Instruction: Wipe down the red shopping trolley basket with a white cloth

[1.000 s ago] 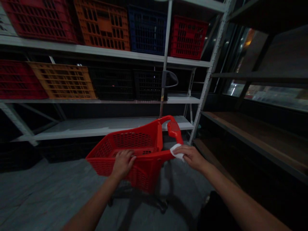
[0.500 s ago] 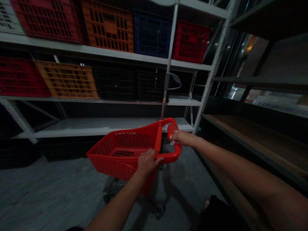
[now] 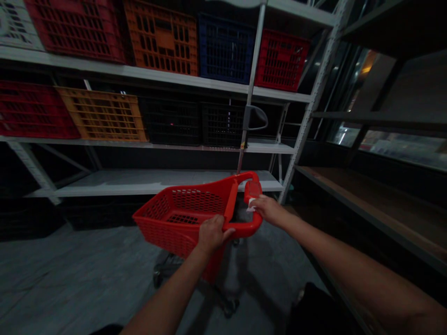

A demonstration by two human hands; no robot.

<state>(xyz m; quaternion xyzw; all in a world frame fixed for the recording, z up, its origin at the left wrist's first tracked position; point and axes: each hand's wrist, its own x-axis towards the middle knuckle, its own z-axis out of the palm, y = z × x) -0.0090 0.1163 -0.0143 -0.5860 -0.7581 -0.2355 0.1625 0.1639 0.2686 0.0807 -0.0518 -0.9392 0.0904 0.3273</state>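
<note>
A red plastic shopping cart [image 3: 181, 218] on small wheels stands on the grey floor in front of me. My left hand [image 3: 210, 234] is closed over the cart's rear rim beside the handle loop. My right hand [image 3: 266, 208] presses a small white cloth [image 3: 251, 203] against the red handle [image 3: 252, 190] at the cart's right end, fingers closed on the cloth.
A white metal rack [image 3: 153, 77] holds red, orange, blue and black crates on two shelves; its lowest shelf [image 3: 139, 179] is bare. A grey pull handle [image 3: 254, 118] rises behind the cart. Dark wooden shelving [image 3: 377, 200] runs along the right.
My left hand slid from the basket's near rim to the rim beside the handle. My right hand carried the cloth from the handle's lower corner up along the handle.
</note>
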